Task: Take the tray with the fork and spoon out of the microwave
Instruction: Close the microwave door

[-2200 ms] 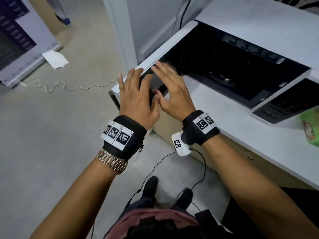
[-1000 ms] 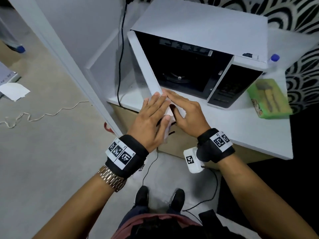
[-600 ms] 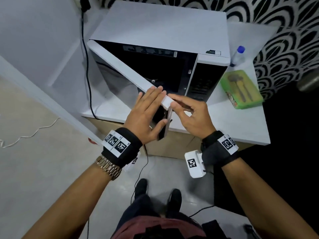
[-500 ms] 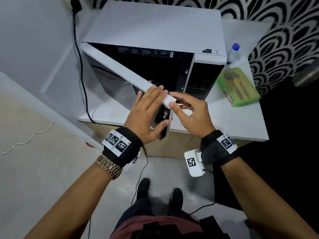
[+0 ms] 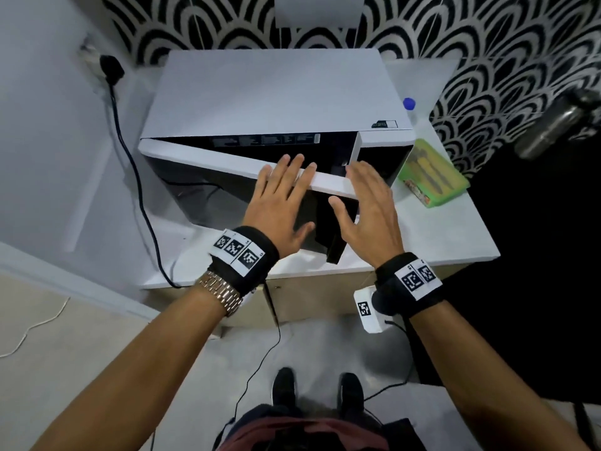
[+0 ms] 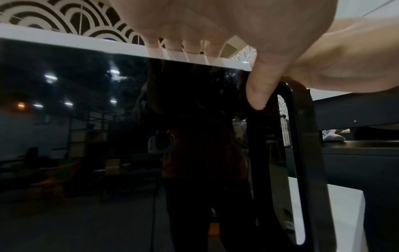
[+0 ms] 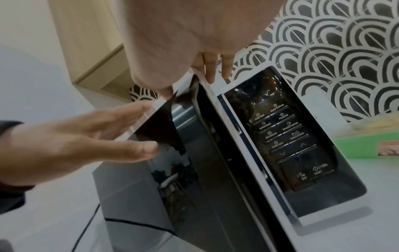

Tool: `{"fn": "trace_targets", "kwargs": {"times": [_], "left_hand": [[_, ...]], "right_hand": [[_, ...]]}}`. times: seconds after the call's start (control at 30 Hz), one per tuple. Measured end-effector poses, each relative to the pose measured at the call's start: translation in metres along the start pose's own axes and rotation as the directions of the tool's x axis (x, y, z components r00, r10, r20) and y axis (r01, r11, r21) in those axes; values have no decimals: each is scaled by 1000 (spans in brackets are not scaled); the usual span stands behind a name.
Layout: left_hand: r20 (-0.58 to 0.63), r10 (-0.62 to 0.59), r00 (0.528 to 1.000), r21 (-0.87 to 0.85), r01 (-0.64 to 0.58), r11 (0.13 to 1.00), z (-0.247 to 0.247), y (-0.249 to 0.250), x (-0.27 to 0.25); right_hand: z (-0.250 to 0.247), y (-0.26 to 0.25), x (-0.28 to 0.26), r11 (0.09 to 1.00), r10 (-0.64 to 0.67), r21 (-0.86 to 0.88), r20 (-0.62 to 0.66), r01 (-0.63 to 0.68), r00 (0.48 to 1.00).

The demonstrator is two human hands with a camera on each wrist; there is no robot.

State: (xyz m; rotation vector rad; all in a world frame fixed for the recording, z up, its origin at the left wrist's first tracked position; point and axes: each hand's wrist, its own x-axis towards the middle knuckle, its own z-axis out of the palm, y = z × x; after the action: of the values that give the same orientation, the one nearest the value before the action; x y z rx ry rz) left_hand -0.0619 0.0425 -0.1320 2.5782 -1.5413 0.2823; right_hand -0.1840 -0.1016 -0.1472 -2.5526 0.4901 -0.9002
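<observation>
Now both hands lie flat and open on the microwave door [image 5: 227, 164], left hand [image 5: 279, 203] nearer its hinge, right hand [image 5: 370, 206] at its free edge; the green tray [image 5: 432, 177] with 2 utensils sits outside, right of the microwave.

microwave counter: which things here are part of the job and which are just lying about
Part of the job:
microwave
microwave door
green tray with fork and spoon
left hand
right hand

Lying about:
blue-capped bottle
black power cord
</observation>
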Motion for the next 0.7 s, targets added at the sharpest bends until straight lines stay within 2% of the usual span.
{"fn": "trace_targets", "kwargs": {"times": [0.37, 0.57, 0.7], "left_hand": [[73, -8, 997, -9, 9, 1000, 0, -5, 56], [98, 2, 995, 28, -5, 1000, 1, -2, 81], [142, -6, 990, 18, 4, 1000, -5, -3, 106]], "right_hand": [[23, 32, 43, 976, -66, -209, -22, 60, 998], [24, 42, 53, 976, -113, -188, -11, 109, 994], [23, 44, 53, 984, -85, -155, 4, 85, 996]]}}
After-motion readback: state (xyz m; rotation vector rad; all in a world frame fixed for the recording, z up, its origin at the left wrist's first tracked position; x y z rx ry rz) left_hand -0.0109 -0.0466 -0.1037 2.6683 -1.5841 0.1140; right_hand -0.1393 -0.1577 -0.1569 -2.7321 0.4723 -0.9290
